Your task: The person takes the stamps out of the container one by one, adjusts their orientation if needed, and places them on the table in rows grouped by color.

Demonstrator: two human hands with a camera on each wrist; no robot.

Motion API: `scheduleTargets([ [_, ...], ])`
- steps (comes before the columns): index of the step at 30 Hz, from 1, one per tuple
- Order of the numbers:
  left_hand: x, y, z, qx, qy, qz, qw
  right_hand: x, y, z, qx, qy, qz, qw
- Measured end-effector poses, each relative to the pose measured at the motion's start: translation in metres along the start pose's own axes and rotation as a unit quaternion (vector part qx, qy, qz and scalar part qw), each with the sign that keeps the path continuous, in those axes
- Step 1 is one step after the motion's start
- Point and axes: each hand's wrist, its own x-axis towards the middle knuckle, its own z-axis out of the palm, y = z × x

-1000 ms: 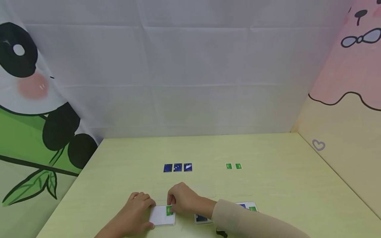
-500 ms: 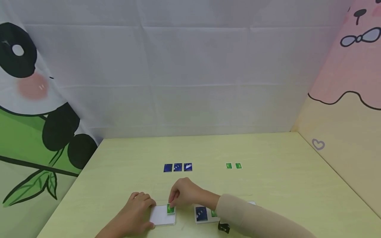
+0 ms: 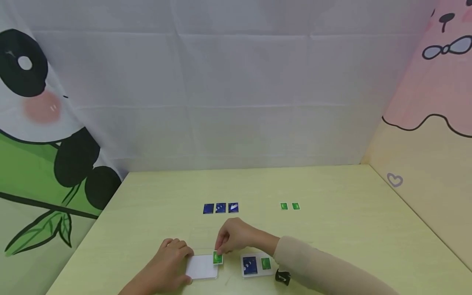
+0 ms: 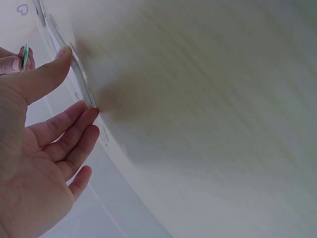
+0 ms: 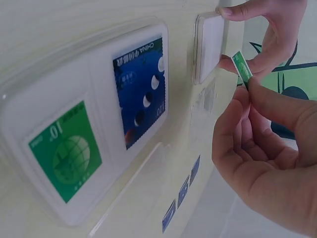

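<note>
My left hand (image 3: 167,262) holds a white card in a clear case (image 3: 199,268) by its edges on the table, thumb at the near edge and fingertips at the far one. The left wrist view shows that case edge-on between thumb and fingers. Between thumb and forefinger, my right hand (image 3: 236,236) pinches a small green stamp (image 3: 218,258) over the card's right end. In the right wrist view the stamp (image 5: 241,68) is tilted up. To the right lies a second white card in a clear case (image 3: 259,272), bearing a blue stamp (image 5: 141,91) and a green stamp (image 5: 69,151).
Farther back are three blue stamps (image 3: 221,208) in a row and, to their right, two green stamps (image 3: 289,206). Clear plastic pieces (image 3: 204,235) lie behind the cards, hard to see. A small black object (image 3: 282,277) sits near my right sleeve. A white cloth (image 3: 239,102) hangs behind the table.
My right hand has lifted the green stamp and moved it slightly right from the white card. The second card has come out from behind my right arm. My left hand stays put.
</note>
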Motion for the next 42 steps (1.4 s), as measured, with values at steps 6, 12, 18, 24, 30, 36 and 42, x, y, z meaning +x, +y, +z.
scheduleTargets([
  [6,0.000,0.000,0.001,-0.002,-0.010,-0.007,0.9999,-0.001,0.004,-0.004,0.019,-0.003,0.004,0.9998],
  [12,0.000,0.000,0.000,-0.003,-0.022,-0.013,0.9997,-0.002,0.008,-0.007,0.032,0.002,0.008,0.9995],
  [18,0.000,0.002,0.000,0.003,-0.016,-0.010,0.9998,-0.004,0.013,-0.011,0.040,0.006,0.011,0.9991],
  [24,0.000,0.002,-0.001,0.001,-0.014,-0.009,0.9999,-0.006,0.017,-0.016,0.040,0.012,0.011,0.9991],
  [30,0.000,0.002,-0.003,0.009,-0.002,-0.003,0.9999,-0.009,0.021,-0.022,0.047,0.012,0.011,0.9988],
  [36,0.000,0.002,-0.003,0.003,-0.007,-0.006,1.0000,-0.010,0.027,-0.025,0.045,0.017,0.024,0.9985],
  [42,0.000,0.001,-0.002,0.009,0.003,0.002,0.9999,-0.010,0.032,-0.028,0.044,0.016,0.026,0.9986],
])
